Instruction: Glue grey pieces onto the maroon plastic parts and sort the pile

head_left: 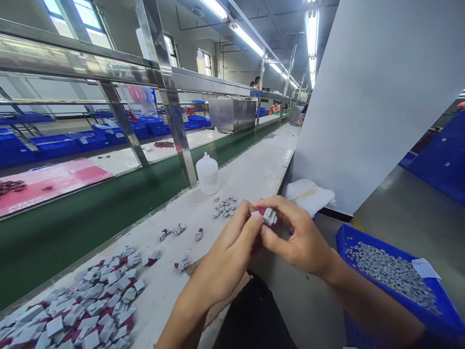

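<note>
Both hands meet above the bench's near edge around a small grey-and-dark-red plastic part (269, 216). My left hand (236, 245) pinches it from the left, thumb on top, and my right hand (294, 232) grips its right end between thumb and fingers. Its dark red section shows between the fingertips; its underside is hidden. To the left on the white bench lies a big heap of similar grey-and-red parts (90, 300). Several single ones, such as one part (198, 234), lie apart. Beyond them sits a small cluster of little grey pieces (225, 207).
A white plastic bottle (208, 175) stands on the bench beside a metal post (178, 111). Along the left runs a green conveyor belt (90, 198). At right, a blue crate (395, 271) holds many small grey pieces. A white pillar (363, 97) rises behind a white bag (310, 194).
</note>
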Action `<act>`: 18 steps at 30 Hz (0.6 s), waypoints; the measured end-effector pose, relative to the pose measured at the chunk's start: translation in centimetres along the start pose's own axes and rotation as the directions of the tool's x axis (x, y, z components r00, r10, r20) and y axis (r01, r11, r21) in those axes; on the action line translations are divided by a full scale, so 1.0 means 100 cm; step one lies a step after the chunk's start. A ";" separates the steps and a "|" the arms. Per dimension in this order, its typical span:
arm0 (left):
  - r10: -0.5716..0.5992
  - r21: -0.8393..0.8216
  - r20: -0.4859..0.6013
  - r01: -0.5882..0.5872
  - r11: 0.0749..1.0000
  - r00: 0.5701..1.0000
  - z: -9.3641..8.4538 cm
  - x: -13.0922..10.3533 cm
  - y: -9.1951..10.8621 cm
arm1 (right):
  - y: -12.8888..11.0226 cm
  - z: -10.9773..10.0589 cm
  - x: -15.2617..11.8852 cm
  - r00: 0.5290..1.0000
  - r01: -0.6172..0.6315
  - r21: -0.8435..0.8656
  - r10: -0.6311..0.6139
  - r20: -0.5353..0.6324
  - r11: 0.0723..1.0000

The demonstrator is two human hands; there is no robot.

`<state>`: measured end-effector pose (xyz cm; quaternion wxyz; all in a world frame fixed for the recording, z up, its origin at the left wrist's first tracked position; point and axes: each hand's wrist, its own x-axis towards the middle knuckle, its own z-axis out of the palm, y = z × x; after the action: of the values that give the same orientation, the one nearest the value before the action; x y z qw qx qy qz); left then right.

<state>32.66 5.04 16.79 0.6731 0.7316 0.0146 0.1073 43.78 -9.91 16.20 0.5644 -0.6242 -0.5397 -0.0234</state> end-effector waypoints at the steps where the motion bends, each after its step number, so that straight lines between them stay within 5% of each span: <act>1: -0.034 -0.024 0.029 0.035 0.999 0.999 0.006 0.001 -0.001 | 0.001 -0.002 -0.005 1.000 -0.017 0.009 0.017 -0.002 1.000; 6: -0.081 -0.148 0.143 0.102 0.984 0.986 0.039 -0.007 -0.014 | 0.000 -0.020 -0.035 0.999 -0.044 0.006 0.043 0.008 0.999; 11: -0.171 -0.202 0.093 0.187 0.962 0.981 0.077 -0.059 -0.061 | 0.001 -0.022 -0.088 0.955 -0.160 -0.009 0.157 0.252 0.987; 14: -0.350 -0.243 0.086 0.360 0.901 0.933 0.103 -0.109 -0.102 | 0.005 -0.007 -0.132 0.841 -0.355 0.024 0.308 0.445 0.934; 18: -0.552 -0.353 0.069 0.537 0.766 0.831 0.140 -0.182 -0.150 | 0.007 0.022 -0.198 0.547 -0.560 -0.164 0.511 0.663 0.812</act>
<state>19.24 -10.37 -1.48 0.7963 0.5584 0.2194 -0.0773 34.75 -20.92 2.31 0.3267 -0.7025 -0.4914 0.3979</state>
